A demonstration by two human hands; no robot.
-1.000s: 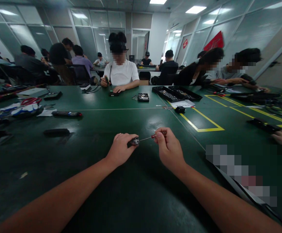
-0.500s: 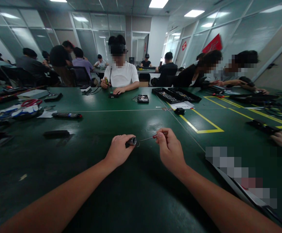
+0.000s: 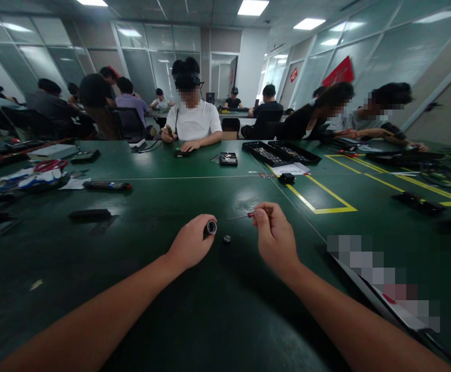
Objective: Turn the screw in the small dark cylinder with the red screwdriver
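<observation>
My left hand [image 3: 192,241] is wrapped round a dark tube [image 3: 211,228], its round open end with a metallic rim facing me and to the right. Most of the tube is hidden by my fingers. In my right hand [image 3: 275,232] is a screwdriver [image 3: 252,214] with a reddish handle, its thin shaft pointing left, apart from the tube. Between my hands, a small round dark part [image 3: 227,239] lies on the green table, touched by neither hand.
Left lie a black-and-grey cylindrical tool [image 3: 107,185], a black block [image 3: 89,214] and red-handled pliers or scissors [image 3: 50,165]. Ahead are a small black block [image 3: 286,178] and black parts trays [image 3: 266,153]. A co-worker [image 3: 193,119] sits opposite; a papered board [image 3: 369,276] lies right.
The small round part has come away from the tube's end onto the table. The screwdriver has moved slightly up, off the tube. At far right, another person's hand has drawn back from a black object.
</observation>
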